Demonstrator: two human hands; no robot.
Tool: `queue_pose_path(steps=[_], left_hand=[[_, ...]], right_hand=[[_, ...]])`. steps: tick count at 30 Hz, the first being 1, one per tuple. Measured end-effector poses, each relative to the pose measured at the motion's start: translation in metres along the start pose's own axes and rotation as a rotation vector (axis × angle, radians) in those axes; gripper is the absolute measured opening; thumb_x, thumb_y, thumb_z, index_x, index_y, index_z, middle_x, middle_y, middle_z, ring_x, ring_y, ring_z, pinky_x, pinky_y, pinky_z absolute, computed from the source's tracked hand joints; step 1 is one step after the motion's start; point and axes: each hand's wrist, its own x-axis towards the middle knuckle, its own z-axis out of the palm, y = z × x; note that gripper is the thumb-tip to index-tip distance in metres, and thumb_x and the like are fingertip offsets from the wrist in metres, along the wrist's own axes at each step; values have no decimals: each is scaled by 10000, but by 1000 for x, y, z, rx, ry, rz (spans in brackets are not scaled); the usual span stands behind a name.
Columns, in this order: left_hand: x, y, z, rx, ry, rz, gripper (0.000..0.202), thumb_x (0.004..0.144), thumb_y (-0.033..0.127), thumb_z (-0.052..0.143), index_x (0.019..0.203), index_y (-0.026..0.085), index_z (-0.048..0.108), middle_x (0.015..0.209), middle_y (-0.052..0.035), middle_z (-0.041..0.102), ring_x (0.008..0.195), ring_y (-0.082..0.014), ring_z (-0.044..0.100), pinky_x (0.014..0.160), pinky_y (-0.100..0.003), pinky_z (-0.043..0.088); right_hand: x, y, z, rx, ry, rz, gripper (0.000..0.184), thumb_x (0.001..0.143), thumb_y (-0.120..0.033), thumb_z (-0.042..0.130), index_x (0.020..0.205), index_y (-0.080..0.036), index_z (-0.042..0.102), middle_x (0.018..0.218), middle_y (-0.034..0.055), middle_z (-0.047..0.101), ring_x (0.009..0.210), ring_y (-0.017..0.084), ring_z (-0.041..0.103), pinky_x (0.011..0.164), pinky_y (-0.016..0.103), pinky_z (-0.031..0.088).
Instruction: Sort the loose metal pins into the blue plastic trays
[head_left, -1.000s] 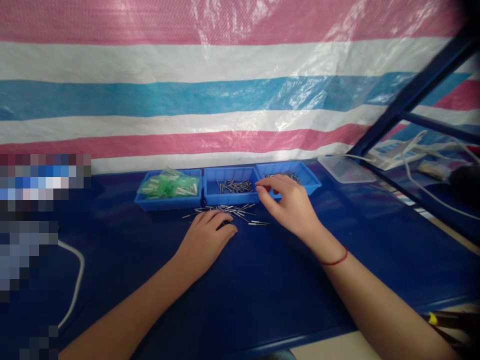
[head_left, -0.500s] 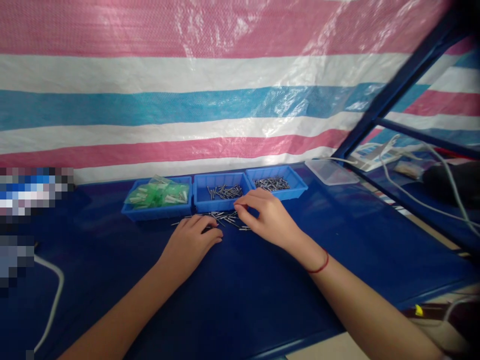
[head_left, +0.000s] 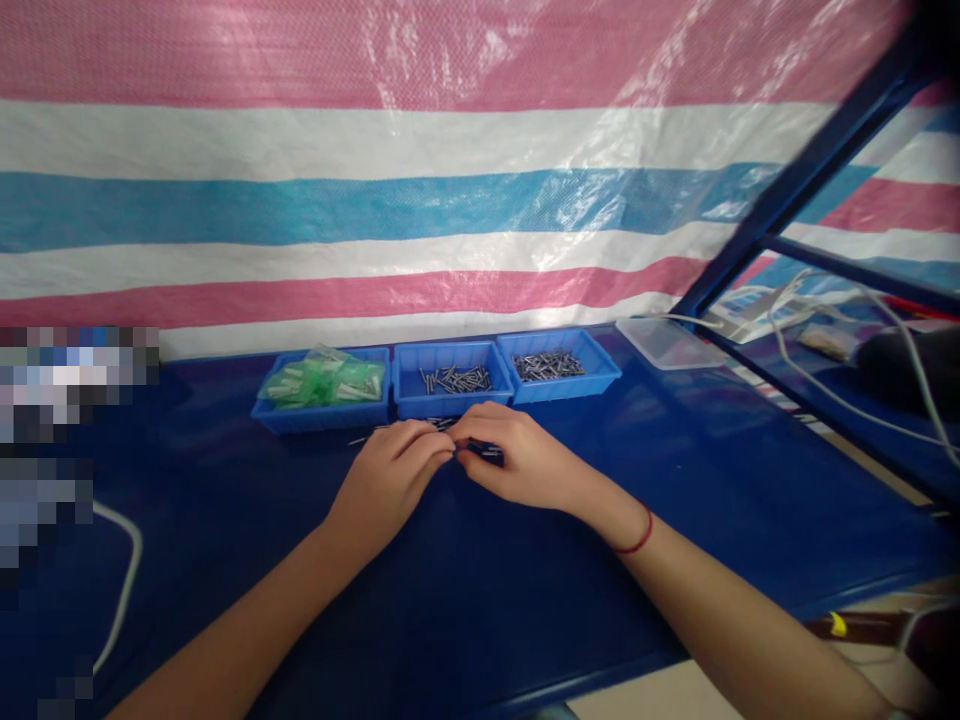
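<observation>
My left hand [head_left: 391, 472] and my right hand [head_left: 523, 458] meet at the fingertips over a loose pile of metal rivets [head_left: 441, 425] on the blue table [head_left: 480, 590]. The left fingers are pressed together with the thumb. My right thumb and fingers curl into a pinch beside them. Anything held at the fingertips is too small or hidden to make out. Just behind the hands, the middle blue bin [head_left: 450, 406] has rivets [head_left: 459, 380] in it. More small metal pieces [head_left: 549, 366] fill part of the right blue bin [head_left: 570, 388].
The left blue bin [head_left: 330, 418] holds green plastic bags [head_left: 319, 380] with pale pieces inside. A clear plastic lid [head_left: 667, 343] lies at the back right, near a blue metal frame [head_left: 810, 170] and white cables [head_left: 911, 360]. Striped sheeting [head_left: 375, 215] hangs behind the table.
My right hand has moved left and down from in front of the bins to my left hand. The left fingers have closed together. The view has shifted slightly.
</observation>
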Motion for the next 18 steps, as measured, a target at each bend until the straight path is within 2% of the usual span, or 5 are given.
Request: queue_pose_path(steps=[5,9,14,18], left_hand=[[-1,-2,1,-180,36,-144,133,947,212,480,957,177,608,949,-38,648,901,-150,614,813,-261,455],[0,4,0,-272,87,-274,123,935,233,492,948,187,605,893,-15,661,817,-135,626,749,-238,466],[-3,7,1,-357,84,-402,165,944,285,462,1002,194,587,847,-6,668,735,-132,638,701,-250,481],[-3,8,0,-359,34,-414,148,934,274,469,967,187,584,799,-4,660,702,-133,622,675,-250,479]], right_hand=[[0,0,6,13,1,49,148,842,-164,593,980,-169,648,857,45,644,804,163,576,767,298,450],[2,1,10,174,36,92,104,883,-230,576,894,-180,667,805,36,644,747,140,578,705,269,455],[3,0,9,302,164,175,126,878,-251,576,815,-178,658,785,37,629,714,134,558,629,257,449],[3,-3,9,453,258,288,145,858,-307,599,800,-177,628,770,28,613,680,131,546,617,267,454]])
